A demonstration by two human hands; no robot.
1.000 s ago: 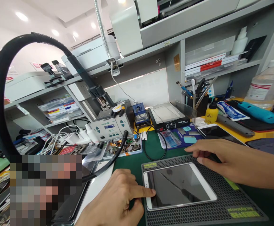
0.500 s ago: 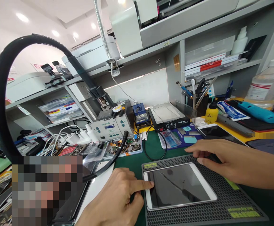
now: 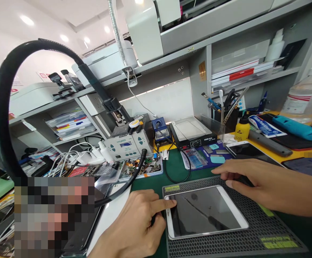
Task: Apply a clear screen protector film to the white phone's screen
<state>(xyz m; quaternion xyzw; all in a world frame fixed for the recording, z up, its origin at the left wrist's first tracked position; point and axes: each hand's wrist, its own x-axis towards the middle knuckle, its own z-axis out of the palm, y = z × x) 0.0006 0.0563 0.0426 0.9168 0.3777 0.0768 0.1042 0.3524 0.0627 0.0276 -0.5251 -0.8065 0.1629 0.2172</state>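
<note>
A white-framed tablet lies screen up on a dark honeycomb-patterned mat. My left hand is at the tablet's left side. Its index finger is stretched out, with the tip on the left edge of the dark screen, while the other fingers curl under. My right hand hovers over the mat's far right part, beyond the tablet's right corner. Its fingers reach left, apart from the thumb, and nothing shows in them. Reflections cross the glossy screen.
A black hose arches on the left to a rework station. A tray of small parts, a heating plate, a yellow bottle and a white phone stand beyond the mat. The lower left is pixelated.
My left index fingertip has slid a little toward the tablet's far side, along the left screen edge. My right hand and the tablet stay almost where they were.
</note>
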